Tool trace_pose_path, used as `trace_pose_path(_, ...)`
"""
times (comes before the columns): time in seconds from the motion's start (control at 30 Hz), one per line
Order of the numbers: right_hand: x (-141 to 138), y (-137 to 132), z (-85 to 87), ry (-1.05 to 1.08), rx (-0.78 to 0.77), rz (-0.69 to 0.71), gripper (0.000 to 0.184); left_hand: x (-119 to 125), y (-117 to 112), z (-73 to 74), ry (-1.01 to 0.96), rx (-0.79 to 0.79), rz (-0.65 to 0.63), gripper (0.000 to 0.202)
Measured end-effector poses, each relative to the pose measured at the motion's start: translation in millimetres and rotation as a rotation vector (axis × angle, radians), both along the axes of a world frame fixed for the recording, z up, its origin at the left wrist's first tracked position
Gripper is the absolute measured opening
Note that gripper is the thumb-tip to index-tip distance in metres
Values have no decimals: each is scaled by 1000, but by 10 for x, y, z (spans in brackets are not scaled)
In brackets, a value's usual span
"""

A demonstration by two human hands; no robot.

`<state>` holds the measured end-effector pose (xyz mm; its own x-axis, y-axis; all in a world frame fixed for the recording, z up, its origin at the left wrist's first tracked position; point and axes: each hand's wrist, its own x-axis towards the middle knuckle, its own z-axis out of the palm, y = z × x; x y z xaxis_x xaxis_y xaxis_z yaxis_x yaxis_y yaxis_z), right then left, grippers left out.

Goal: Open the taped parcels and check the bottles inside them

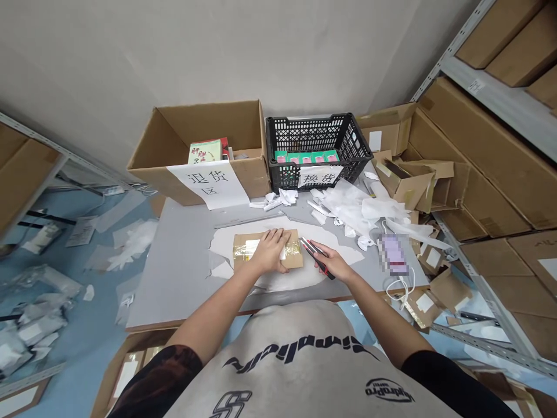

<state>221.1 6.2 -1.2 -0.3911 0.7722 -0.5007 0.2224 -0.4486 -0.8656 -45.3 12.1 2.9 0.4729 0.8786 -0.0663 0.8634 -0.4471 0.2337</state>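
A small brown cardboard box (243, 244), wrapped in shiny clear tape, lies flat on a worn white patch of the grey table (183, 255). Across its top rests my left hand (272, 249), fingers stretched out and pressing on the box without wrapping round it. Just right of the box, my right hand (333, 262) grips a red and black utility knife (315, 255). The knife's tip points up and left, close to the box's right end; whether it touches the cardboard I cannot tell.
Behind stand a large open carton (152, 180) with booklets inside and a black plastic crate (319, 125) holding several green packs. Crumpled white paper (357, 203) and a purple phone (395, 253) with a white cable lie at the right. Shelves of cartons (491, 139) flank the right side.
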Motion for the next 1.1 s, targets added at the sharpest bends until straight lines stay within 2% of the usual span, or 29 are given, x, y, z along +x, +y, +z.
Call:
trace_pose_path(0.3,-45,-15,58,23,-15,-10,65,-47,-26,-79,-69,35,-34,129)
trace_pose_path(0.53,31,123,153,-42,-21,106,59,-51,-30,-132,-79,36,-42,130)
trace_pose_path(0.73,99,155,119,-116,55,199,59,-56,-14,-188,-108,44,-54,131)
trace_pose_path(0.97,152,142,157,-161,101,264,60,-59,13,-206,-112,30,-53,130)
trace_pose_path(1.1,142,124,170,-155,76,241,60,-52,12,-181,-106,36,-44,129)
